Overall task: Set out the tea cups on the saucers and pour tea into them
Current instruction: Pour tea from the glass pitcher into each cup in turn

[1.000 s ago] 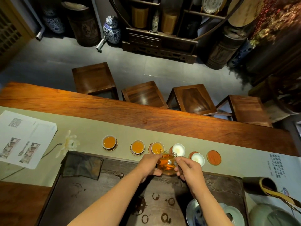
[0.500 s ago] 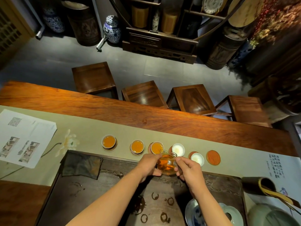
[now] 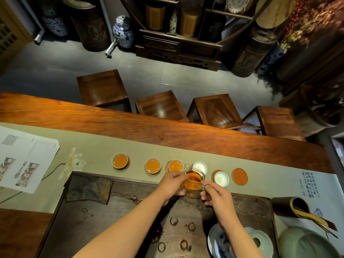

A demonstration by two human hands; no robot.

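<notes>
A row of small white tea cups stands on round saucers along the green runner [image 3: 96,146]. Three cups [image 3: 120,160], [image 3: 152,165], [image 3: 175,165] hold amber tea. Two more cups [image 3: 200,167], [image 3: 221,178] look white inside. One red-brown saucer [image 3: 239,176] at the right end is bare. A glass pitcher [image 3: 193,184] of amber tea is held between both hands, its spout toward the fourth cup. My left hand [image 3: 172,185] steadies its left side and my right hand [image 3: 216,197] grips its handle.
A dark tea tray [image 3: 111,220] with wet ring marks lies under my arms, a dark cloth [image 3: 87,189] on its left corner. A blue-white plate and lidded bowl [image 3: 260,241] sit at lower right, beside a tool holder [image 3: 290,207]. Papers [image 3: 24,157] lie left. Stools stand beyond the table.
The pitcher and both hands have shifted slightly right, from the third cup toward the fourth. The cups have not moved.
</notes>
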